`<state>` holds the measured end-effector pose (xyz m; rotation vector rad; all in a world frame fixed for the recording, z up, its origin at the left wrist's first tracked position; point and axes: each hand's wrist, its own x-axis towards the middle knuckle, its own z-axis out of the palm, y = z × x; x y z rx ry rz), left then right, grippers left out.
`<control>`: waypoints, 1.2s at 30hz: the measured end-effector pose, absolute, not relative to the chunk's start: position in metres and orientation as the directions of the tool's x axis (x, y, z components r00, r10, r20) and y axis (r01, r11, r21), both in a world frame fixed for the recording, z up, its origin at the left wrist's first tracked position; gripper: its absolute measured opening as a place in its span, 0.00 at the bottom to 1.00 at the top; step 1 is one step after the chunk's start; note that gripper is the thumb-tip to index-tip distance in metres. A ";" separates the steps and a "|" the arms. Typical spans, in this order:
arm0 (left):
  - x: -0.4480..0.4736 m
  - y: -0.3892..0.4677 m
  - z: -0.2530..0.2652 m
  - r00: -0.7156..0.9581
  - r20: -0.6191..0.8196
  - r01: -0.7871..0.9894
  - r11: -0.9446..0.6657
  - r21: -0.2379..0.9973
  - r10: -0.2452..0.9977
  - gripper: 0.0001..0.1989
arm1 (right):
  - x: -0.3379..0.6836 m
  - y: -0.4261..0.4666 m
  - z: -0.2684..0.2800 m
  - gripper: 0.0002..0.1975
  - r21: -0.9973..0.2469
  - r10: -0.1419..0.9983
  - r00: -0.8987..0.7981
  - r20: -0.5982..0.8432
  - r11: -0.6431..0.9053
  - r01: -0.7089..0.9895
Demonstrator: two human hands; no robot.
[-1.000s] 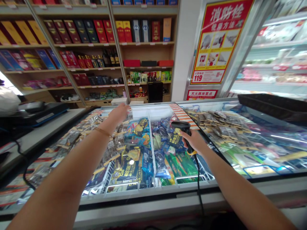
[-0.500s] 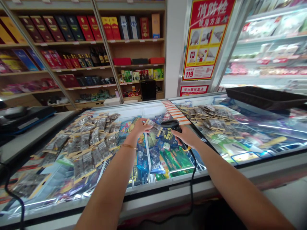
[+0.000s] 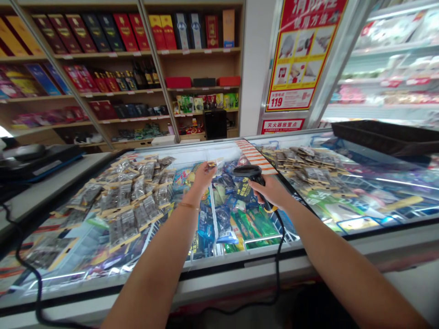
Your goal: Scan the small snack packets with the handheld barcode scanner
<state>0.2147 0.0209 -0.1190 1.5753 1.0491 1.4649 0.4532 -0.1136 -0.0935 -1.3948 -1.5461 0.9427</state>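
Note:
My left hand [image 3: 203, 176] is closed on a small clear packet [image 3: 216, 162], pinched by one end and tilted, so little of its face shows. My right hand [image 3: 271, 191] grips a black barcode scanner [image 3: 247, 172] by its handle; its head is to the right of the packet, a short gap away. A black cable [image 3: 280, 246] hangs from the scanner over the freezer's front edge. Below both hands, colourful frozen-food bags [image 3: 252, 224] lie in the chest freezer. Many dark packets with tan strips [image 3: 125, 194] are spread on the glass at left.
Another pile of packets [image 3: 308, 162] lies on the right glass, near a black tray [image 3: 384, 137]. An orange-striped strip [image 3: 255, 157] runs along the freezer's middle. Shelves with boxes [image 3: 125, 32] stand behind, and a red poster [image 3: 302, 59] hangs on the wall.
My left hand has tipped the packet up and drawn it slightly away from the scanner, so its face no longer shows. The view has shifted a little.

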 end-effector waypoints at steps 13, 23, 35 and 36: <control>0.202 0.023 -0.130 -0.005 0.206 -0.101 -0.205 0.973 0.979 0.20 | 0.449 -0.119 -0.092 0.15 -0.911 0.990 -0.070 0.124 0.141 0.388; 0.202 0.026 -0.132 -0.026 0.199 -0.014 -0.200 0.980 0.980 0.19 | 0.445 -0.122 -0.090 0.13 -0.900 0.989 -0.059 0.133 0.146 0.410; 0.207 0.024 -0.128 -0.077 0.154 0.008 -0.153 0.988 0.985 0.15 | 0.451 -0.120 -0.085 0.13 -0.950 0.994 -0.030 0.102 0.106 0.293; 0.211 0.022 -0.126 -0.079 0.168 0.026 -0.167 0.986 0.983 0.15 | 0.455 -0.119 -0.083 0.14 -0.965 0.996 -0.012 0.091 0.092 0.245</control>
